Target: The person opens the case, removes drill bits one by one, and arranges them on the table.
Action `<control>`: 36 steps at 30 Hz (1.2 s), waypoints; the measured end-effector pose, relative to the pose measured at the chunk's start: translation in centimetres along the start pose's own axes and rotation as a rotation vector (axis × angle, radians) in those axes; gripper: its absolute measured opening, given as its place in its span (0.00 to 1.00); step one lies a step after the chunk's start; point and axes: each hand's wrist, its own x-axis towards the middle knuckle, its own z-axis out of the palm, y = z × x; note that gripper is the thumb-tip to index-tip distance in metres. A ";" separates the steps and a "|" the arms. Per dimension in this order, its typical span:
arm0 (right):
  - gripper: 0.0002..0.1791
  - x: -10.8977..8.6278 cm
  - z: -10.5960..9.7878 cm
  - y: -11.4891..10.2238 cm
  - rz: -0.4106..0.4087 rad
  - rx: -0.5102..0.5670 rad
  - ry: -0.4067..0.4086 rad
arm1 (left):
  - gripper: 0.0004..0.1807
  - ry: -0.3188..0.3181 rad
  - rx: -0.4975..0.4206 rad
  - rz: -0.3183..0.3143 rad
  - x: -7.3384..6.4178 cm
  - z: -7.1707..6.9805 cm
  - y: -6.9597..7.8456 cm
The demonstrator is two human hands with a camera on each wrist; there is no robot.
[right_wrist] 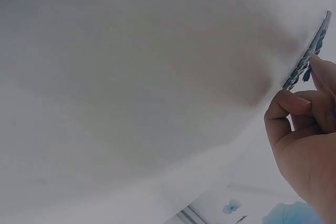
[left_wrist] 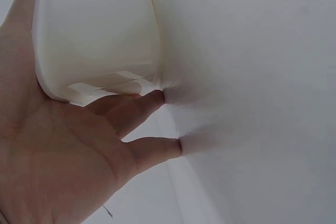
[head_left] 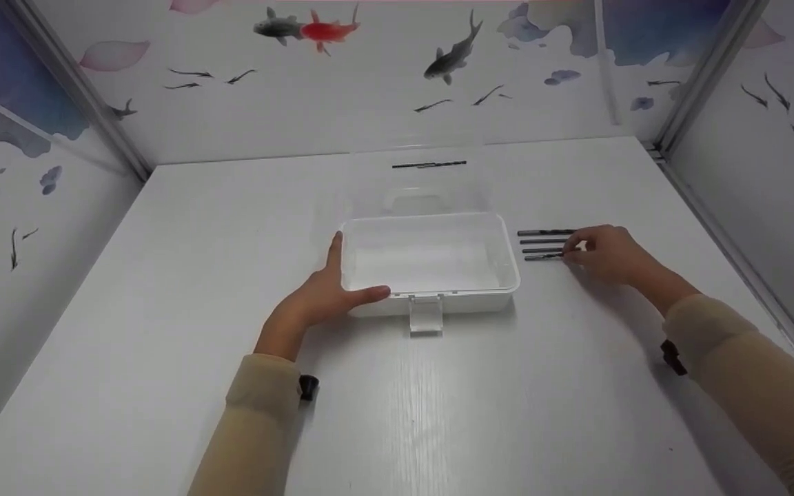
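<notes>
The left hand (head_left: 318,296) lies flat on the white tabletop (head_left: 163,310) against the near left corner of the clear rectangular plastic box (head_left: 431,265). Its fingers are straight and spread: the forefinger runs up along the box's left wall, the thumb stretches across the front wall, and in the left wrist view two fingertips (left_wrist: 157,98) press the table just beside the box's rounded corner. The palm touches the box without curling round it.

The right hand (head_left: 607,253) rests to the right of the box, fingers curled, thumb and forefinger pinching the end of the nearest thin dark twisted drill bit (head_left: 543,256). The right wrist view shows the fluted metal tip between the bent fingertips (right_wrist: 294,103).

That bit lies flat on the table, pointing toward the box's right wall but apart from it, as the closest of a row of similar dark drill bits (head_left: 545,237) lying parallel. The box is open and translucent, its lid (head_left: 418,182) raised behind it, with a clear latch tab (head_left: 426,315) hanging at the front.
</notes>
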 end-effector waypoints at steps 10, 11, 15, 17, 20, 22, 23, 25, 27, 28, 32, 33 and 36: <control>0.13 0.0 0.7 0.1 -0.039 -0.110 -0.012 | 0.81 0.000 -0.002 0.004 -0.4 0.2 -0.3; 0.12 0.1 0.8 0.1 -0.042 -0.119 -0.009 | 0.81 0.000 -0.001 0.007 -0.4 0.2 -0.2; 0.12 0.1 0.8 0.1 -0.045 -0.139 -0.001 | 0.80 -0.001 0.002 0.006 -0.4 0.2 -0.1; 0.13 0.1 0.7 0.1 -0.046 -0.140 0.000 | 0.81 -0.002 0.004 0.002 -0.4 0.2 -0.1; 0.13 0.1 0.7 0.0 -0.052 -0.141 -0.002 | 0.82 -0.002 0.003 -0.003 -0.3 0.2 -0.1; 0.13 0.1 0.6 -0.1 -0.055 -0.141 -0.004 | 0.82 -0.003 0.001 -0.004 -0.3 0.1 -0.1; 0.13 0.1 0.6 -0.1 -0.053 -0.142 -0.003 | 0.82 -0.003 0.001 -0.004 -0.2 0.1 -0.1; 0.13 0.1 0.5 -0.2 -0.049 -0.136 -0.002 | 0.81 -0.001 0.000 0.000 -0.1 0.1 0.0; 0.13 0.1 0.5 -0.2 -0.046 -0.134 -0.005 | 0.81 -0.002 0.002 0.004 -0.1 0.1 -0.1; 0.13 0.0 0.5 -0.2 -0.045 -0.134 -0.009 | 0.81 -0.002 0.002 0.006 0.0 0.2 -0.1; 0.12 -0.1 0.6 -0.2 -0.044 -0.137 -0.010 | 0.81 -0.003 0.001 0.013 -0.1 0.2 -0.2; 0.12 0.0 0.5 -0.1 -0.046 -0.137 -0.008 | 0.81 -0.002 -0.001 0.013 -0.1 0.2 -0.2; 0.12 0.0 0.5 -0.1 -0.052 -0.135 0.006 | 0.80 0.001 0.001 0.017 0.0 0.1 0.0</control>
